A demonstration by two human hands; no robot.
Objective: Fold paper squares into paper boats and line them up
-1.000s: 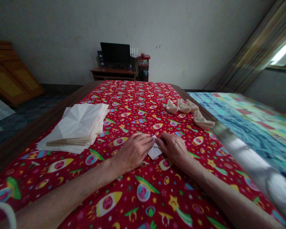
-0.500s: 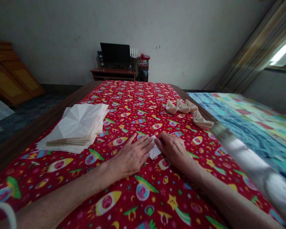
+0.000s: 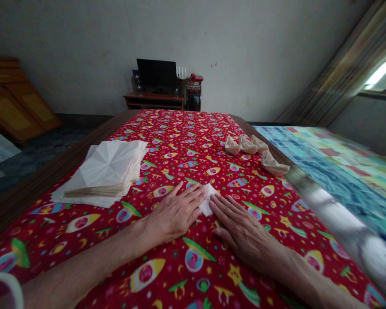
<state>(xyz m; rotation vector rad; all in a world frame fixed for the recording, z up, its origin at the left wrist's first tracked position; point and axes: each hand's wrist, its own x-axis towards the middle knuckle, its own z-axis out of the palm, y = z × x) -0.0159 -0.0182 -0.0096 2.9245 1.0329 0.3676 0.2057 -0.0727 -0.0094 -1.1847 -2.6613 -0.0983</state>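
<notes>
A small white folded paper (image 3: pixel 207 206) lies flat on the red patterned tablecloth, partly covered by fingers from both sides. My left hand (image 3: pixel 176 210) rests flat with its fingertips on the paper's left part. From the right, my right hand (image 3: pixel 241 223) lies flat too, fingers stretched out and fingertips pressing the paper's right edge. To the left is a stack of creased white paper sheets (image 3: pixel 106 165). Several folded paper boats (image 3: pixel 274 164) stand at the right edge of the cloth.
The red tablecloth (image 3: pixel 193 159) covers a dark wooden table (image 3: pixel 93 141). A monitor (image 3: pixel 157 73) with speakers stands on a small desk by the far wall. Beyond the table's right side is a bed (image 3: pixel 341 159) with a patchwork cover; a wooden cabinet (image 3: pixel 22 103) is at the left.
My right hand has gone from curled fingers at the paper's top right to lying flat, lower down, fingers stretched. My left hand stays on the paper.
</notes>
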